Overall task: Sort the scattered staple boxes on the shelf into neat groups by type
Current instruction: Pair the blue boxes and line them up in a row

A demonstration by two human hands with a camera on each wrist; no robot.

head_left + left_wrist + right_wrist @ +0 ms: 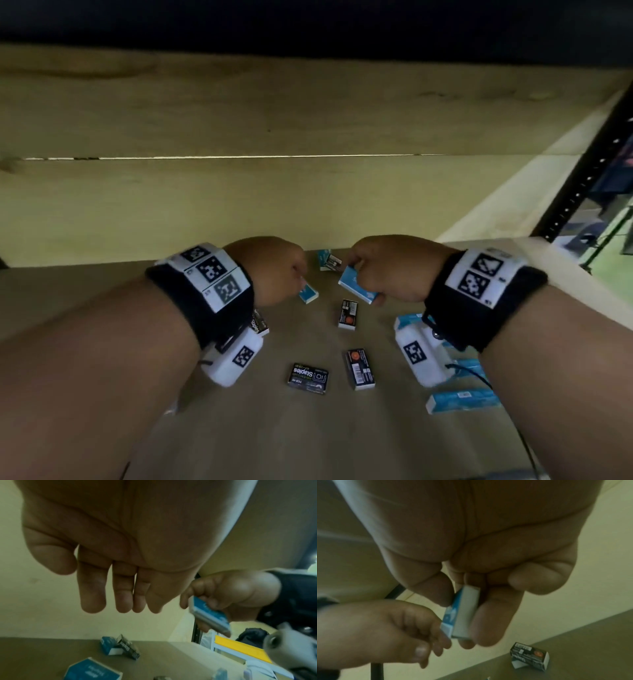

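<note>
My right hand (pixel 387 270) pinches a blue staple box (pixel 356 285) between thumb and fingers and holds it tilted above the shelf (pixel 102 291). The right wrist view shows that box (pixel 465 609) edge-on in the hand (pixel 491 615). My left hand (pixel 274 270) hovers close beside it, fingers hanging loose and empty (pixel 123 595). Just below those fingers a second blue box (pixel 308 295) lies on the shelf. Black boxes (pixel 347 313) (pixel 359 373) (pixel 307 377) lie scattered in the middle. Blue boxes (pixel 462 401) lie under my right wrist.
At the back wall (pixel 308 198) a blue box (pixel 323 257) and a black box (pixel 334 263) lean together. Another black box (pixel 259 322) peeks out under my left wrist. A black perforated upright (pixel 582 178) bounds the shelf on the right.
</note>
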